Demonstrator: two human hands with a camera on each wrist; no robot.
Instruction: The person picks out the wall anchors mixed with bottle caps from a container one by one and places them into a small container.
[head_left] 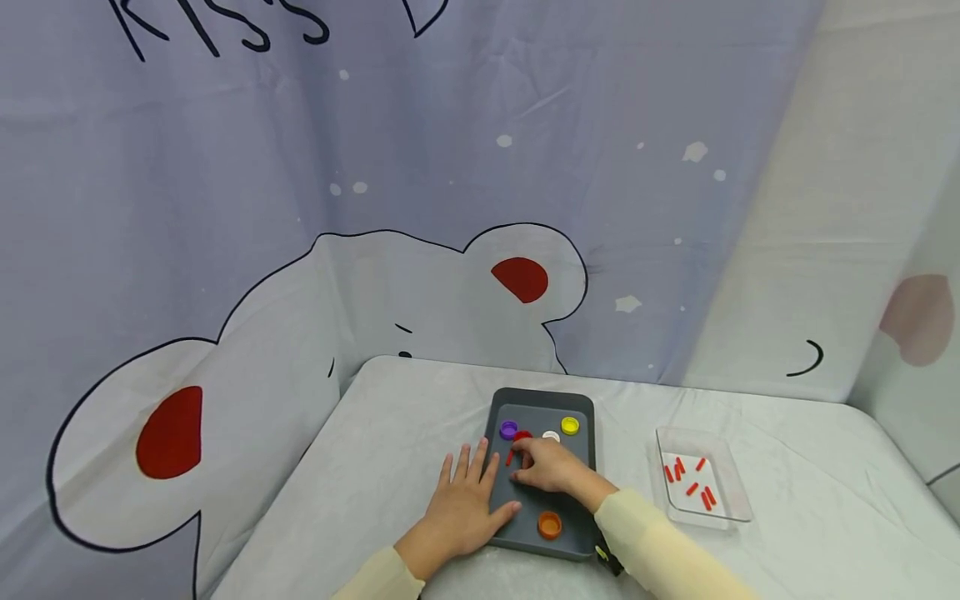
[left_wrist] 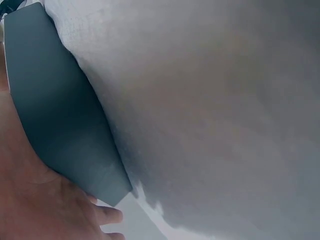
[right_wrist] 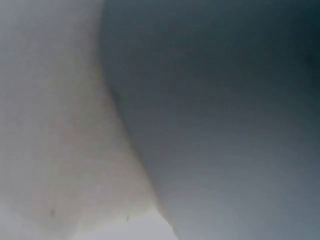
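On a dark grey tray (head_left: pixel 532 543), my right hand (head_left: pixel 553 467) reaches in from the right with bent fingers. Its thumb and index finger stand apart. A short red stick (head_left: pixel 510 457) is just left of those fingertips; whether they touch is too small to tell. Partly hidden behind the fingers is a round red cap (head_left: pixel 522 434). My left hand (head_left: pixel 461 508) lies flat with spread fingers along the tray's left edge, the thumb over the rim. In the left wrist view, the palm (left_wrist: pixel 45 200) is beside the tray's outer wall (left_wrist: pixel 65 105).
The tray also bears a purple cap (head_left: pixel 508 429), a white cap (head_left: pixel 551 436), a yellow cap (head_left: pixel 570 426) and an orange cap (head_left: pixel 550 525). Right of it, a clear box (head_left: pixel 733 475) contains several red sticks (head_left: pixel 692 489). A white cloth (head_left: pixel 397 417) covers the table.
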